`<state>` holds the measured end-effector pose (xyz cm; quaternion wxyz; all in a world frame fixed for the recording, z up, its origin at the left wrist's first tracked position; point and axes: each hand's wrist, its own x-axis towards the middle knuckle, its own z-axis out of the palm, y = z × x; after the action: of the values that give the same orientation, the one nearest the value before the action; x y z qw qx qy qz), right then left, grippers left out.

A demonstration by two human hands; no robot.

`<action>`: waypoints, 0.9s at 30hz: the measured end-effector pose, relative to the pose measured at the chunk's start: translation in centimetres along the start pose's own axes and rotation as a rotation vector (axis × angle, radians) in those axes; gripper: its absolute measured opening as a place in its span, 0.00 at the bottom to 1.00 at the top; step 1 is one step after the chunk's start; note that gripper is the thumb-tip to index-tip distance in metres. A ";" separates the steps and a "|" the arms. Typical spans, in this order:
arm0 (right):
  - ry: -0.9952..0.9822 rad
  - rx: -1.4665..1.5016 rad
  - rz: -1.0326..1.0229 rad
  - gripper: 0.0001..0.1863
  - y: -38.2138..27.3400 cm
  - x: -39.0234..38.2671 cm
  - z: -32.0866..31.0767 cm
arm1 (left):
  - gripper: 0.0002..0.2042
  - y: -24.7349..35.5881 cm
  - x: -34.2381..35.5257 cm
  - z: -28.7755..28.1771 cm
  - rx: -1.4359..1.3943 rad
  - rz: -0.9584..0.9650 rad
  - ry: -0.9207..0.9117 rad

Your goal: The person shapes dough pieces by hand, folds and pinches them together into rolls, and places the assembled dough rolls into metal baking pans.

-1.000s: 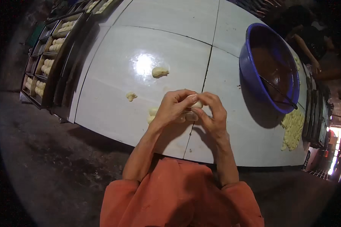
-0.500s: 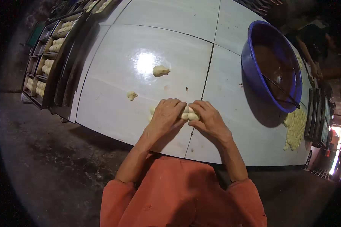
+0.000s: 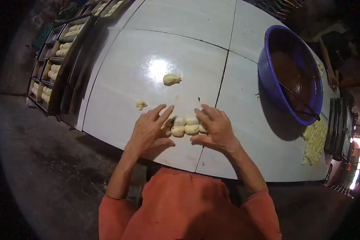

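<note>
Pale dough balls sit pressed together in a double row on the white tiled table, close to its front edge. My left hand curves round the left end of the row, fingers spread and thumb apart. Around the right end, my right hand is spread the same way and covers part of the last balls. Neither hand is seen gripping the dough; whether the fingertips touch it I cannot tell. Beyond them lie a larger dough lump and a small dough scrap.
A blue basin of brown liquid, with a thin stick in it, stands on the right. Flattened dough lies beside it. Metal trays holding dough rows line the left edge. Another person's hand is at the far right.
Both hands have loosened and spread apart; the left moved left. More of the double row of dough balls now shows between them. The whole view has shifted slightly.
</note>
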<state>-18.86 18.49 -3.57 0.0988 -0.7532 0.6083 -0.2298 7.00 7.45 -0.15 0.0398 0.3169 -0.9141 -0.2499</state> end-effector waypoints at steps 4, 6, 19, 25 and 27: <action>0.028 -0.038 -0.117 0.45 -0.2 1.0 1.6 | 0.47 -1.1 -0.5 1.2 -0.081 0.065 0.101; 0.037 -0.083 -0.121 0.43 0.4 0.8 2.3 | 0.44 -0.4 0.5 1.2 -0.119 0.051 0.025; 0.115 0.270 -0.142 0.18 -0.4 0.7 3.7 | 0.22 -0.4 3.3 2.1 -0.287 0.068 -0.119; -0.188 0.651 0.057 0.21 -1.9 2.1 1.1 | 0.24 -1.3 2.2 -0.7 -0.356 0.018 -0.257; -0.365 0.734 0.125 0.23 -5.0 3.6 -0.6 | 0.24 -1.1 0.2 -3.5 -0.393 -0.058 -0.246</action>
<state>-14.24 16.32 -0.06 0.4807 -0.6580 0.5032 -0.2875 8.30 5.06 2.35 -0.0183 0.2963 -0.8363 -0.4609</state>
